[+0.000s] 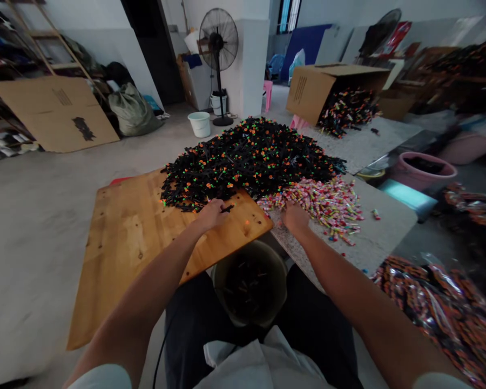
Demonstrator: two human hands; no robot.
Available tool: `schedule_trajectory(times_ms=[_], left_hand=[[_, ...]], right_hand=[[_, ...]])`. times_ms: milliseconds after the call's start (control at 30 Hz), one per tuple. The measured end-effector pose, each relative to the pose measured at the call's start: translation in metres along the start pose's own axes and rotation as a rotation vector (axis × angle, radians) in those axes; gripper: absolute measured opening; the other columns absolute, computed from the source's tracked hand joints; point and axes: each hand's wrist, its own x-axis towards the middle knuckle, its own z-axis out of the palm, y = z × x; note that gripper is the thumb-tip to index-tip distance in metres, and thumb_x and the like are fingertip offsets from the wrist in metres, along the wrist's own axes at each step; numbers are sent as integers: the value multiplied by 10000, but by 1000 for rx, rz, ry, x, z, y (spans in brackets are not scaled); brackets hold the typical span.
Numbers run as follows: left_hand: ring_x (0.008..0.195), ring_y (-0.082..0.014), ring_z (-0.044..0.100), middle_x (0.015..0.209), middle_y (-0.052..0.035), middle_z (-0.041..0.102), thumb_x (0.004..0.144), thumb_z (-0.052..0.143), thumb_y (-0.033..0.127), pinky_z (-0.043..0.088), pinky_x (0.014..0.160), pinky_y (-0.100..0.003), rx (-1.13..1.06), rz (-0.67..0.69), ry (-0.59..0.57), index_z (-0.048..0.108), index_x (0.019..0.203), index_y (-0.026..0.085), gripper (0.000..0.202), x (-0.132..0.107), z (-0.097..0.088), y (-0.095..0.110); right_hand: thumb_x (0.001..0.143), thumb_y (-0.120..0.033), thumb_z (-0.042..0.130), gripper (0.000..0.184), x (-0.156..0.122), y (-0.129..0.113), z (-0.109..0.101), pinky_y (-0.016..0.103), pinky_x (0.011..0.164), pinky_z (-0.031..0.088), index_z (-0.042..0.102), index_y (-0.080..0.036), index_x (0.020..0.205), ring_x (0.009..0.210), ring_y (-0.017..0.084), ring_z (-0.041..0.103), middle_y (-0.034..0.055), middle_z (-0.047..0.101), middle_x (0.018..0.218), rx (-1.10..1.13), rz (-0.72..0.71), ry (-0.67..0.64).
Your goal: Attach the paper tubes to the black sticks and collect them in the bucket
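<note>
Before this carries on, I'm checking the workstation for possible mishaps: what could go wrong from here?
The black pile borders the pink pile, so pieces could mix. The right hand, at the pink pile's near side, might nudge pieces off the grey tabletop, perhaps into the bucket between the legs.

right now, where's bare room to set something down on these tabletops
Widest: the wooden board, left of the left forearm and black pile. Smaller: right end of the grey tabletop, beyond the pink pieces, around one stray. Crowded: by the left hand and right hand.
</note>
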Motion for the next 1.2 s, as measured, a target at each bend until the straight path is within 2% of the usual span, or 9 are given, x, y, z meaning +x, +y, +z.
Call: schedule_trajectory(times_ms=[133,233,367,467,600,767,867,1000,1200], left_hand=[[577,-122,532,721,-4,638,828,687,447,398,523,-229,-612,-207,46,550,854,217,269,-20,2,20],[470,-86,447,672,24,616,771,678,437,275,426,-195,-1038,-332,201,507,861,224,287,-33,8,41],[447,-71,408,647,63,566,745,664,387,221,409,-181,-1326,-316,307,506,929,234,286,-45,17,75],[458,-78,422,662,60,545,813,628,416,235,411,-189,-1348,-282,316,560,1042,230,303,-51,24,100],[525,-109,509,700,35,569,919,572,481,362,458,-217,-1249,-218,370,579,1087,235,298,-60,29,122],[520,-124,526,686,31,573,964,555,468,391,456,-235,-1254,-161,386,575,1093,233,269,-67,29,130],[501,-120,504,689,32,564,975,532,475,384,449,-240,-1248,-160,402,562,1099,235,271,-69,28,133],[485,-109,475,681,42,536,953,551,484,379,448,-231,-1304,-158,400,540,1089,234,284,-71,26,139],[501,-101,475,694,43,530,949,558,454,417,481,-225,-1302,-189,404,545,1075,235,252,-77,20,150]], right_hand=[[953,-293,678,443,-9,5,-6,368,923,509,630,-67,1331,1167,340,689,275,606,1384,-20,21,6],[981,-243,589,332,-22,-1,-7,368,921,516,654,-66,1254,1154,328,690,260,656,1308,58,42,56],[973,-319,603,207,-73,-28,3,355,836,560,664,-166,1098,961,267,724,133,756,1014,597,-143,89],[963,-452,633,256,-125,-53,9,307,629,564,644,-223,1080,742,206,691,73,750,914,1094,-316,-32],[951,-508,653,349,-166,-73,3,240,466,478,637,-226,1156,570,139,590,5,697,790,1425,-304,-162],[942,-486,670,311,-170,-73,-10,237,471,489,671,-223,1108,588,141,601,-3,664,737,1458,-315,-179],[879,-458,736,277,-166,-72,-11,259,548,547,672,-217,999,669,151,636,25,690,844,1439,-279,-72],[871,-470,735,278,-163,-75,-12,237,432,450,610,-237,959,482,108,495,-53,569,671,1511,-152,52],[875,-440,730,279,-170,-83,-16,257,466,498,544,-254,966,502,125,553,-55,613,660,1646,-191,8]])
